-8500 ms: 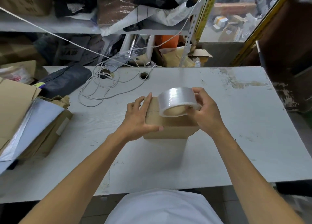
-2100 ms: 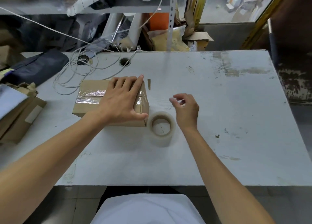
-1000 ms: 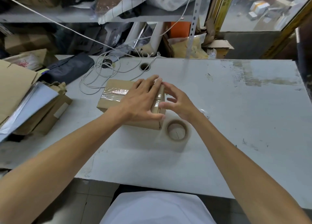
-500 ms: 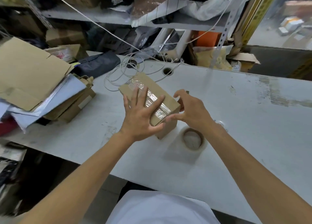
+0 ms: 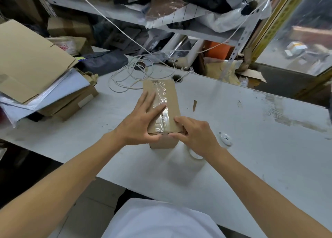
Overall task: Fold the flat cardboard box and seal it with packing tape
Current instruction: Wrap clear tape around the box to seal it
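Observation:
A small brown cardboard box (image 5: 168, 94) stands on the white table (image 5: 251, 139), long side pointing away from me, with a strip of clear packing tape along its top seam. My left hand (image 5: 142, 122) lies flat on the box's top left, thumb at the near edge. My right hand (image 5: 195, 135) grips the near right corner, fingers on top and thumb on the front face. The roll of clear tape (image 5: 195, 155) lies flat on the table just behind my right wrist, mostly hidden by it.
A stack of flat cardboard and white sheets (image 5: 36, 76) fills the table's left end. A coiled white cable (image 5: 133, 76) lies behind the box near a cable hole (image 5: 177, 77). A small round white disc (image 5: 225, 139) sits to the right. Cluttered shelves stand behind.
The box has been turned from slanting to pointing straight away from me. My right hand has shifted onto its near right corner; my left hand stays flat on top.

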`<state>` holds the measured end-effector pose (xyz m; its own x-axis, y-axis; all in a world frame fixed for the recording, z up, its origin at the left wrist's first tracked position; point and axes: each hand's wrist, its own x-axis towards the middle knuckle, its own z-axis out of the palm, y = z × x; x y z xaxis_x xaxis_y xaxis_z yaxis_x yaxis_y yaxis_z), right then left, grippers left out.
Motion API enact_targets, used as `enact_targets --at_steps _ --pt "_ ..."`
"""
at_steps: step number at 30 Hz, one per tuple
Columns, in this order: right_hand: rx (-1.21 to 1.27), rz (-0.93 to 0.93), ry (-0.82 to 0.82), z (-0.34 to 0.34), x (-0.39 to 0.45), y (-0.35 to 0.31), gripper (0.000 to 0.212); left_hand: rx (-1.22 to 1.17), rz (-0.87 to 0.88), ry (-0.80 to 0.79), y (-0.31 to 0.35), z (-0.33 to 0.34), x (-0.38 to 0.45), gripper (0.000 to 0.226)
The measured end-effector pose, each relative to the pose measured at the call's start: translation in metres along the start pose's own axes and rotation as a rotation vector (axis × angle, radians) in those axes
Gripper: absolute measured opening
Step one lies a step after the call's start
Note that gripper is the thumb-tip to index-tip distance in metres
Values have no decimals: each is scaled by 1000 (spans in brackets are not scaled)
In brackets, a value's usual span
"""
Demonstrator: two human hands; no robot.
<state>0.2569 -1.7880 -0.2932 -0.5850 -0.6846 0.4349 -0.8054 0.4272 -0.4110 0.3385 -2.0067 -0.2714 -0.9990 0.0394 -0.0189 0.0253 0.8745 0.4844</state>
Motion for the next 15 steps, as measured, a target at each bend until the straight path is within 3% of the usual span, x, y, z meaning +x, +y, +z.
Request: enact_targets --at_steps 3,7,11,15 --pt "69 71 -105 -5 1 4 52 -152 -58 -41 -4 5 -5 98" --pt "238 267 -361 -8 18 2 100 -306 -63 47 -4 11 -6 97" --pt "204 271 -196 -4 3 -19 101 -224 -11 93 -1 9 -17 90" --pt "251 340 -166 -14 -21 -32 85 -251 27 -38 -1 9 -34 96"
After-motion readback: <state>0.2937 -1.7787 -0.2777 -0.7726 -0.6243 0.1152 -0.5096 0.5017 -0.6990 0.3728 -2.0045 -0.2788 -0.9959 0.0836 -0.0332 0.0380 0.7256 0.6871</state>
